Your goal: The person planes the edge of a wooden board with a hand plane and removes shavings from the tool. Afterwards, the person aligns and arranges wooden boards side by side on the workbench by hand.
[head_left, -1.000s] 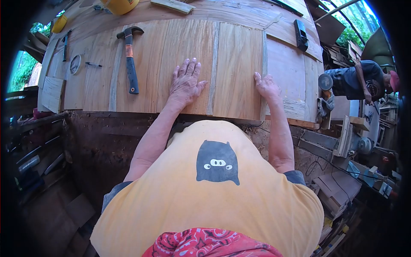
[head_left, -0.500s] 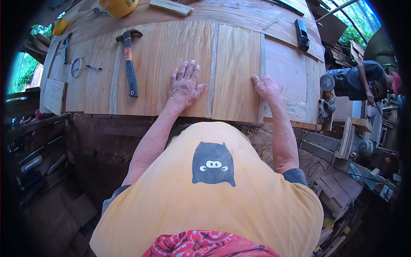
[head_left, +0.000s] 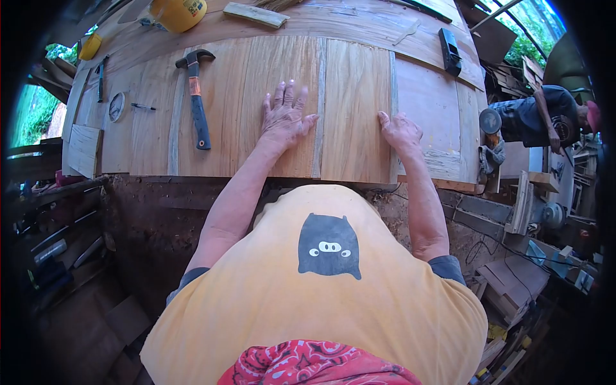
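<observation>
Wooden panel (head_left: 221, 138) lies flat on the bench (head_left: 346, 22), straight in front of me, its near edge toward my shirt (head_left: 269, 289). Wide boards side by side, greyish strips (head_left: 318, 109) running between some of them.

Left hand (head_left: 285, 122): palm down on the panel, fingers spread, nothing enclosed; a press, not a grasp. Right hand (head_left: 403, 133): at the panel's right edge, fingers curled in, thumb toward the wood. Cannot tell whether I pinch the edge or only rest against it; a pale sheet (head_left: 427, 106) lies just beyond.

Handling, by my judgement: stiff, fairly heavy for its spread, awkward more than fragile. The seams look the weak spots, so any twist is best kept off them. Face looks smooth, likely to slide under a flat palm; bare edges may splinter. Best hold: both outer edges, fingers beneath, thumbs on top. Hammer (head_left: 195, 96) lies on the face, loose weight that would slide on a tilt. Pen (head_left: 143, 106) could roll.
</observation>
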The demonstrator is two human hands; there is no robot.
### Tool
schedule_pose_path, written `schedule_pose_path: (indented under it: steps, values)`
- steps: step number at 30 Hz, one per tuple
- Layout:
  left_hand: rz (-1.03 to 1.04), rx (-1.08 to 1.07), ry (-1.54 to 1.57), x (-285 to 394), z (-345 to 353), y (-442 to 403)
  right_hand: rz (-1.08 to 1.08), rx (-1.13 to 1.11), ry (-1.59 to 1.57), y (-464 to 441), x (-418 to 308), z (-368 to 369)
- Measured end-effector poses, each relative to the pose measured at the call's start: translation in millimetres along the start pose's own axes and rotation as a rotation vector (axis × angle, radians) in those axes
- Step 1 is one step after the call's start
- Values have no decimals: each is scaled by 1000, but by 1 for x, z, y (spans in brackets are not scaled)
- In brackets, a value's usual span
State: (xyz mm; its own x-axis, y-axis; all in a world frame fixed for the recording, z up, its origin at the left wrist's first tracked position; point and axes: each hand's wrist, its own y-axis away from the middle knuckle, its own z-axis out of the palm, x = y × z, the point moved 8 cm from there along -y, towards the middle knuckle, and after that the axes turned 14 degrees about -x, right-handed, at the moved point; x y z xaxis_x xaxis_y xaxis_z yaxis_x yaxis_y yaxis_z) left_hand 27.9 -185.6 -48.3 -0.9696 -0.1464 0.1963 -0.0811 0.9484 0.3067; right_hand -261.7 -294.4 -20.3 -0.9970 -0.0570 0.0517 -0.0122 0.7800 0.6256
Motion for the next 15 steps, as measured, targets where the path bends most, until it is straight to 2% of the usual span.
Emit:
schedule_pose_path:
  steps: [15]
  values:
    - [22,60,71,-5,-10,-16,46,73,-66,-3,6,6]
